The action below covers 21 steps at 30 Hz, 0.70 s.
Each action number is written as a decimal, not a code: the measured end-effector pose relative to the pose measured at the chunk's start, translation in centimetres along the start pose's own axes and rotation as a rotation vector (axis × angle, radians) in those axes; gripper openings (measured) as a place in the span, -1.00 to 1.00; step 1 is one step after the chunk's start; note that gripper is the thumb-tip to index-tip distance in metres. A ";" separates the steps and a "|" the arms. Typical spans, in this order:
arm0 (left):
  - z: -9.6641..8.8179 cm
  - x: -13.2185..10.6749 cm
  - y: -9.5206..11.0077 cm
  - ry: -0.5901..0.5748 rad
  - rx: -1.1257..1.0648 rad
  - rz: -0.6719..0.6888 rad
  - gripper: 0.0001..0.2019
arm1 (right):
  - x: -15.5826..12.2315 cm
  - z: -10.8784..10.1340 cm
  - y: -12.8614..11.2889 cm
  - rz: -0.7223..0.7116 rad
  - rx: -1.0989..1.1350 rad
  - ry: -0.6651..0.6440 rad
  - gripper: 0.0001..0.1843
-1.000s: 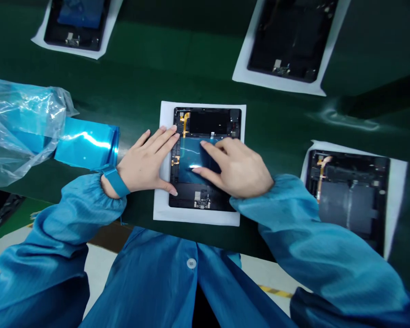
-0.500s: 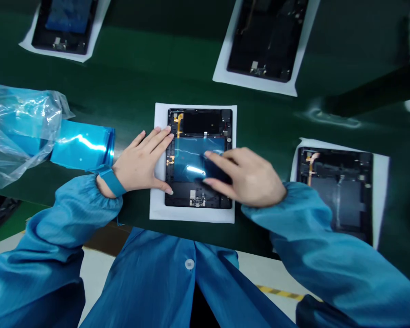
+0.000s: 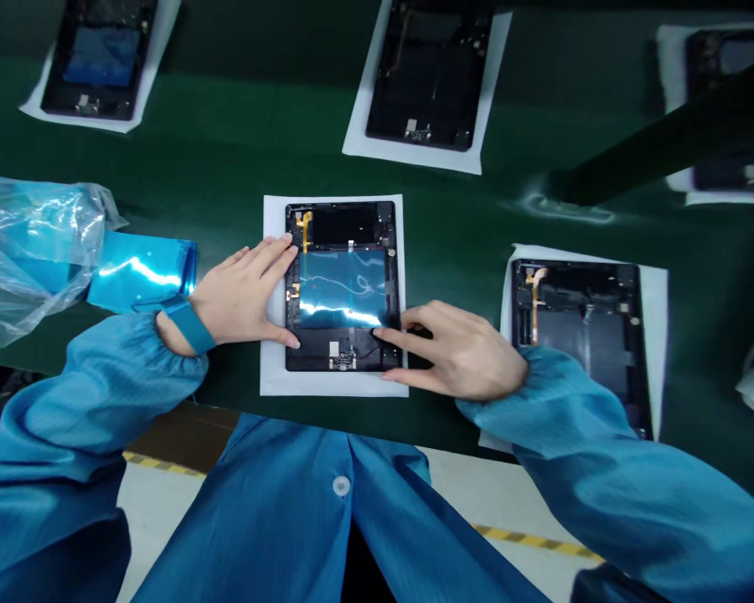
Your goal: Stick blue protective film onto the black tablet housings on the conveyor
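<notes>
An opened black tablet chassis (image 3: 341,219) lies on a white sheet (image 3: 275,377) on the green surface in front of me. A shiny blue film (image 3: 343,288) covers its middle section. My left hand (image 3: 242,295) lies flat and open on the sheet's left side, fingertips on the chassis's left edge. My right hand (image 3: 462,350) rests at the chassis's lower right corner, fingers stretched towards the film's lower right edge and holding nothing.
A stack of blue film pieces (image 3: 143,272) sticks out of a clear plastic bag (image 3: 31,251) at the left. Other open tablets on white sheets lie at the right (image 3: 578,327), top centre (image 3: 431,75), top left (image 3: 97,59) and top right (image 3: 729,109). A dark bar (image 3: 659,138) crosses the upper right.
My right hand has slid from the middle of the blue film down and right to the chassis's lower right corner. The left hand keeps its place. The view has shifted rightward.
</notes>
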<state>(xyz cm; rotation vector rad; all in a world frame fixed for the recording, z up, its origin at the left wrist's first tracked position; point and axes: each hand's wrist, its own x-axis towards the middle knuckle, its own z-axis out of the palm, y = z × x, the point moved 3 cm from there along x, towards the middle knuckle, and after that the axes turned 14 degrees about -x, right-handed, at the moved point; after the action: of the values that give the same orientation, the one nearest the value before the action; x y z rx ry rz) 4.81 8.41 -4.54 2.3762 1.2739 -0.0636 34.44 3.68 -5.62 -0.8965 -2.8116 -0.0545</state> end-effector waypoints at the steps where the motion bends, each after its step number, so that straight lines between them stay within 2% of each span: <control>1: -0.7 0.8 0.3 -0.012 0.012 -0.029 0.09 | -0.3 -0.2 -0.1 0.069 0.042 0.036 -0.43; 3: -2.2 3.2 1.1 0.018 0.029 -0.099 -0.32 | -0.7 -0.1 0.0 0.277 0.125 0.112 -0.54; 5: -3.3 6.2 1.9 0.136 0.040 -0.140 -0.63 | -0.8 0.4 0.2 0.490 0.187 0.172 -0.62; 7: -3.6 9.3 2.3 0.208 0.047 -0.174 -0.65 | -0.6 1.3 0.1 0.634 0.231 0.192 -0.65; 11: -2.5 13.2 1.5 0.155 0.068 -0.179 -0.66 | -0.2 3.0 -0.3 0.752 0.287 0.149 -0.62; 16: -2.1 13.7 0.2 0.100 0.106 -0.119 -0.75 | -0.3 3.8 -0.7 0.790 0.336 0.141 -0.64; 21: -3.6 10.8 1.5 0.171 0.143 -0.142 -0.73 | -0.6 3.5 -0.6 0.836 0.404 0.175 -0.58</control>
<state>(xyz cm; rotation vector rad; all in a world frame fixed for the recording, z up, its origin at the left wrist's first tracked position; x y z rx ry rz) 11.63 17.53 -3.35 2.4512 1.5653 0.0055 33.93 3.16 -9.12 -1.7360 -1.9758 0.4971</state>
